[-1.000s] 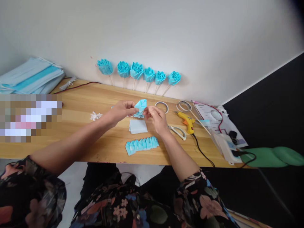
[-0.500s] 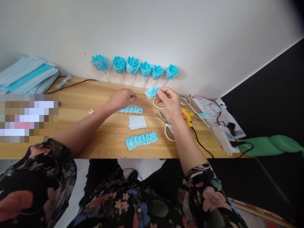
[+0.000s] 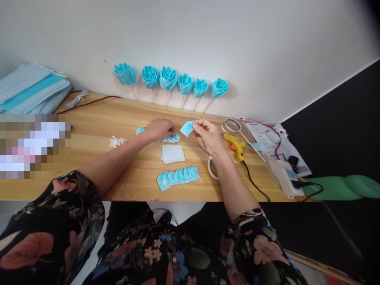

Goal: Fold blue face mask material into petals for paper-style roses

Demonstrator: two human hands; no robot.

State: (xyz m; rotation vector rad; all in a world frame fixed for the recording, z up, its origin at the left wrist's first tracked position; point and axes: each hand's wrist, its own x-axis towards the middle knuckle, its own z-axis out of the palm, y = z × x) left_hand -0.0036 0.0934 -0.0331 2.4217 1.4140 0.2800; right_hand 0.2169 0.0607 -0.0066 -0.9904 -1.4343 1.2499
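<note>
My right hand (image 3: 208,135) pinches a small folded piece of light blue mask fabric (image 3: 187,128) by its right edge, above the table. My left hand (image 3: 162,129) is lowered over the far row of folded blue pieces (image 3: 172,139), fingers curled together; whatever is at the fingertips is hidden. A pale folded stack of fabric (image 3: 172,154) lies in front of it. Nearer still is a second row of overlapping folded pieces (image 3: 178,178). White-handled scissors (image 3: 212,168) lie partly under my right forearm.
Several blue fabric roses (image 3: 150,77) on sticks lean on the wall. A yellow glue gun (image 3: 236,146), tape rolls (image 3: 230,126) and a white power strip (image 3: 286,180) lie to the right. Masks (image 3: 32,89) are piled far left; white scraps (image 3: 116,141) lie beside my left forearm.
My left hand has moved slightly right and down onto the far row. My right hand has come down and a little left with the folded piece, which has turned in its fingers.
</note>
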